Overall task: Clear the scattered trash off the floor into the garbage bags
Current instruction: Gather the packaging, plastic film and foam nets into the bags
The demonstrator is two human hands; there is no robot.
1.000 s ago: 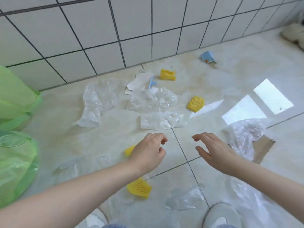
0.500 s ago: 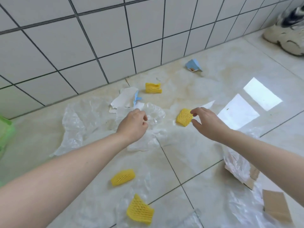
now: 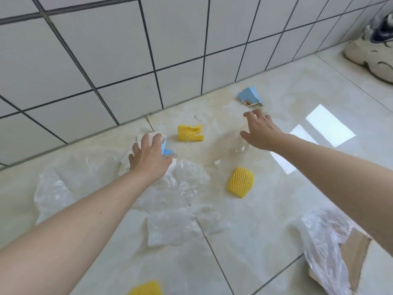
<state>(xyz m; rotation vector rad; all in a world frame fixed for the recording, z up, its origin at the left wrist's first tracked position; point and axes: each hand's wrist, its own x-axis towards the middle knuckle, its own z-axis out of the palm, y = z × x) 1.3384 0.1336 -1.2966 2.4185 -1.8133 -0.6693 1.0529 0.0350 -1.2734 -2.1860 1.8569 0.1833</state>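
Floor [image 3: 276,209]: loose trash, hands above.

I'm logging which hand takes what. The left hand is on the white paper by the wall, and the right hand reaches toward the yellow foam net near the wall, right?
Not quite. In the head view the right hand reaches toward the blue torn carton piece, not the net. The left hand is on the white paper.

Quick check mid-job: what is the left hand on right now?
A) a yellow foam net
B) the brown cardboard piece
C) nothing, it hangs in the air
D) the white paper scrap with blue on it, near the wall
D: the left hand lies over the white paper scrap, fingers curling round it, while the yellow foam nets lie apart, untouched.
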